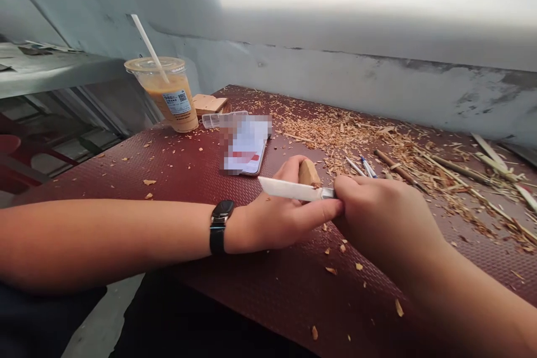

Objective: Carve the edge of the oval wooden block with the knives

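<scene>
Maroon table (268, 285); knife (291, 189) partly hiding wood block (309, 172)

Smooth metal blade (289, 188), rough-cut wooden block (309, 173), glossy plastic cup (161, 96), textured tabletop (184, 176)

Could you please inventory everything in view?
Table: one, dark red, centre
Wooden piece: one, tan, left grip
Knife: one, pale blade, right grip
Phone: one, pale screen, beyond left grip
Drink cup: one, clear with orange contents, back left
Straw: one, white, in cup
Wooden block: at least one, tan, beside cup
Plastic case: one, clear, behind the phone
Wood shavings: many, tan, across the table
Pens: apparently two, white and blue, beyond right grip
Sticks and strips: several, brown to pale, right side
Side table: one, grey, far left
Stool-like object: one, red, left edge
Wall: one, grey, background
Watch: one, black, left wrist
Clothing: count unclear, dark, lower left
Left grip: one, around the wooden piece
Right grip: one, around the knife
</scene>
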`<move>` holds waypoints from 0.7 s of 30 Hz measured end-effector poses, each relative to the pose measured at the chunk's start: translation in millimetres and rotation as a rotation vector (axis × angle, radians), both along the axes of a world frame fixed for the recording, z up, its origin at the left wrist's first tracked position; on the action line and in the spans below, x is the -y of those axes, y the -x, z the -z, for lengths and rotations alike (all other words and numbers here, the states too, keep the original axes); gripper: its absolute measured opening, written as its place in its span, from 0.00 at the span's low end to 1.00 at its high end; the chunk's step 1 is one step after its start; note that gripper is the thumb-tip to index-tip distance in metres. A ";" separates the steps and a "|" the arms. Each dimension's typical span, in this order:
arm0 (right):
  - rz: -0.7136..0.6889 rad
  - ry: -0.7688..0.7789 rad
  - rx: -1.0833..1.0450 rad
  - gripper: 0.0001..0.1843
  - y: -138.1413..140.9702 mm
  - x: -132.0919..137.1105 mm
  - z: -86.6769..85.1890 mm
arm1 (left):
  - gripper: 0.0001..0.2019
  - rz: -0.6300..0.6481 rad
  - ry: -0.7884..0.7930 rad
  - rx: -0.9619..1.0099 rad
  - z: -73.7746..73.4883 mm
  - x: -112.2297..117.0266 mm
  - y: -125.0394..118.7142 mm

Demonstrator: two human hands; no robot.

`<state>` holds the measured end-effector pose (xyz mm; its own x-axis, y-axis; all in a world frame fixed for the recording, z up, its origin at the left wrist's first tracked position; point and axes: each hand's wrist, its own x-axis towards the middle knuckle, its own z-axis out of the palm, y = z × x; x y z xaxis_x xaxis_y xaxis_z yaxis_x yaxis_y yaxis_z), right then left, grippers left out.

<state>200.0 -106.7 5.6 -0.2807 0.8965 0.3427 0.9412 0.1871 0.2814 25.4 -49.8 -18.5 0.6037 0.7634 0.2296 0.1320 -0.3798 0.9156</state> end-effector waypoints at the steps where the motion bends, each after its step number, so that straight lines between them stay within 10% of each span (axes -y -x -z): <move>1: 0.053 0.027 -0.016 0.11 3.0 2.6 0.5 | 0.21 0.022 0.019 0.044 1.2 0.0 -1.2; 9: 0.101 0.088 -0.140 0.12 4.0 12.8 8.6 | 0.23 0.110 0.160 0.179 4.3 0.7 -7.4; 16: -0.332 -0.056 0.070 0.09 -14.2 -7.5 -11.0 | 0.24 0.108 -0.135 -0.136 -2.0 -4.1 2.7; 21: -0.179 -0.176 0.039 0.11 -10.7 -9.1 3.7 | 0.16 0.005 -0.114 -0.095 -2.1 0.0 -2.0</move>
